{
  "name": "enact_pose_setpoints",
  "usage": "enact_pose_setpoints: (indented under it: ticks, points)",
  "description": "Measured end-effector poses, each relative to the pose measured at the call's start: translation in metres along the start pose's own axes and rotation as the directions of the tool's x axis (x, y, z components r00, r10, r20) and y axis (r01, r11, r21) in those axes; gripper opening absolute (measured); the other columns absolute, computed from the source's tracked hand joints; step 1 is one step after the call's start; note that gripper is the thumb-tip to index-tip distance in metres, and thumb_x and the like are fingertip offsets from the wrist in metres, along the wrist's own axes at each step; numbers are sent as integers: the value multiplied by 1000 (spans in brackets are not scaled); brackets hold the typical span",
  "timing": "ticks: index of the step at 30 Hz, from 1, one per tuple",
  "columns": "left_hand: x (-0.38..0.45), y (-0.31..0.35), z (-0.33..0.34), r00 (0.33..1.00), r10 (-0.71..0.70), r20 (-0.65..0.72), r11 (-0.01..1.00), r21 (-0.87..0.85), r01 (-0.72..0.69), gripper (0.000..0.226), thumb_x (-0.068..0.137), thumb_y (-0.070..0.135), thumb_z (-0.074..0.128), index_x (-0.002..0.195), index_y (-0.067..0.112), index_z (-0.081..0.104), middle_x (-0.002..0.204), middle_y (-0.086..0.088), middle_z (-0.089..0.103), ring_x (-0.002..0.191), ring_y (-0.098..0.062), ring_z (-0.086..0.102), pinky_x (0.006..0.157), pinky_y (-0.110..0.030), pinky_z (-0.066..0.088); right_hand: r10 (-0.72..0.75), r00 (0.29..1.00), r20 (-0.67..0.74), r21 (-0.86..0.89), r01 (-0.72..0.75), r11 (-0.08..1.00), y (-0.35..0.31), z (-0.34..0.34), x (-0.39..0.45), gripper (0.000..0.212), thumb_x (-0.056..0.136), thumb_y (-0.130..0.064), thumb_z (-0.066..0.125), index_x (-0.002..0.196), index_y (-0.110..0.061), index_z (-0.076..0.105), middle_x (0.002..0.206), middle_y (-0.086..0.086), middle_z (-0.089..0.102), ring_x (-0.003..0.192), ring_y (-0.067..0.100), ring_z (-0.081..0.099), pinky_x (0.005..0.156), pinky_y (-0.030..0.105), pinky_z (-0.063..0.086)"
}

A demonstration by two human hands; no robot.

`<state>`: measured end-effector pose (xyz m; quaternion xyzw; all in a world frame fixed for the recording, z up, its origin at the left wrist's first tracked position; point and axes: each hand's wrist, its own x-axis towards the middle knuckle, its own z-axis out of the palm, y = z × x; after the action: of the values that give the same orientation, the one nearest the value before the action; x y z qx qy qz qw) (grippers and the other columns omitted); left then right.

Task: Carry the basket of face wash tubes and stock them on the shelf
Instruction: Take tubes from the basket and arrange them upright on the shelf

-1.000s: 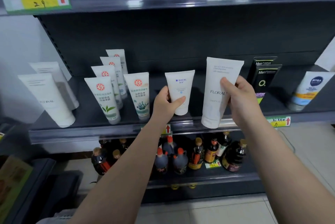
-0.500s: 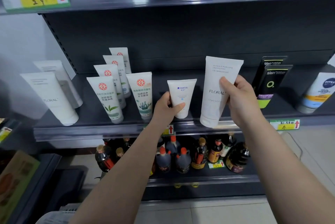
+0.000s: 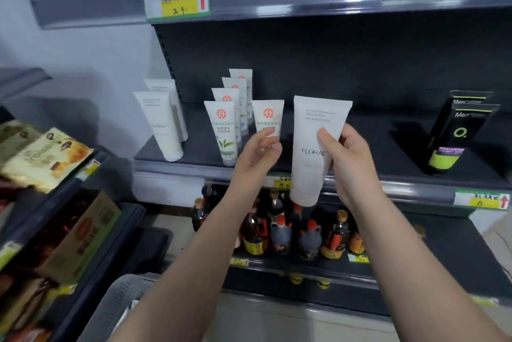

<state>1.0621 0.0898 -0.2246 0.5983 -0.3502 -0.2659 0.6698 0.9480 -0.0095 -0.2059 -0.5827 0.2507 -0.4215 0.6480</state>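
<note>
**Tall white tube held in front of the shelf**

At the far left we saw snack packets (image 3: 44,159) lying on a neighbouring rack, with a cardboard box (image 3: 83,233) on the level below them. Low down, near the bottom edge, part of a grey basket (image 3: 116,303) showed beside our left forearm; we could not tell what lay inside it.

On the dark shelf (image 3: 194,167) two plain white tubes (image 3: 163,125) stood cap down at the left end, one behind the other. Next came a row of white tubes with red round marks (image 3: 223,131), one behind another, and a single tube of the same brand (image 3: 267,117) just to the right of the front one.

Our left hand (image 3: 256,156) was raised in front of that single tube, its fingers loosely spread and holding nothing; whether the fingertips touched the tube we could not tell.

Our right hand (image 3: 350,159) gripped the tall white face wash tube (image 3: 315,147), thumb across its front and fingers wrapped behind. The tube hung cap down in the air, off the shelf, its lower end overlapping the shelf's front edge and a yellow price tag (image 3: 282,182).

Below, brown bottles with red and gold caps (image 3: 293,233) stood on the lower level. At the far right, two black and green tubes (image 3: 460,134) stood on the shelf, well apart from the rest, with another price tag (image 3: 482,200) on the edge beneath them.
</note>
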Motion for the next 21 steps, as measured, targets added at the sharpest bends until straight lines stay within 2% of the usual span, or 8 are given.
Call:
enact_pose_setpoints:
  ticks: [4,7,10,13,16,19,21]
  points:
    - [-23,19,-38,995,96,30,995,-3,-96,32,87,13,59,114,31,52,105,5,65,96,-7,64,82,-25,54,31,989,147,17,-34,999,12,49,-19,16,91,-12,55,100,-23,63,101,-6,70,95,12,66,85,33,54]
    - [-34,26,-70,988,127,-84,986,119,-117,33,81,12,65,111,25,57,102,-3,67,93,-18,64,82,-35,55,23,972,234,-8,-21,1000,18,83,-30,19,89,-14,57,98,-30,63,104,-5,69,98,12,65,85,33,54]
    - [-41,30,-101,980,113,-166,991,90,-99,27,85,3,61,107,18,59,102,-5,67,91,-18,64,79,-35,57,40,953,300,-50,-26,998,23,116,-37,19,89,-15,58,105,-25,62,108,-2,68,100,13,64,85,34,53]
    - [-42,33,-131,976,127,-178,990,86,-113,24,86,2,59,108,12,58,107,-8,66,90,-17,66,75,-30,58,53,936,349,-92,-23,996,27,148,-36,19,88,-16,60,106,-22,62,107,-1,68,99,14,64,88,38,54]
    - [-32,35,-166,972,142,-186,990,44,-136,22,86,-1,57,104,11,57,103,-2,68,84,-12,67,68,-25,56,33,915,402,-139,26,990,28,180,-27,20,87,-18,61,108,-19,61,107,-1,68,99,15,65,88,38,54]
    - [-14,40,-204,966,169,-194,986,42,-164,22,85,-2,57,103,12,57,102,0,68,85,-16,67,70,-28,56,-18,897,443,-189,113,975,26,213,-10,20,87,-18,61,107,-18,60,102,-4,68,90,8,64,82,30,54]
    - [1,44,-232,960,198,-200,980,46,-193,21,84,0,60,102,12,57,105,-2,67,86,-18,66,73,-33,56,-34,906,422,-203,131,971,26,235,4,16,87,-19,61,103,-19,60,93,-3,65,84,7,61,82,31,53]
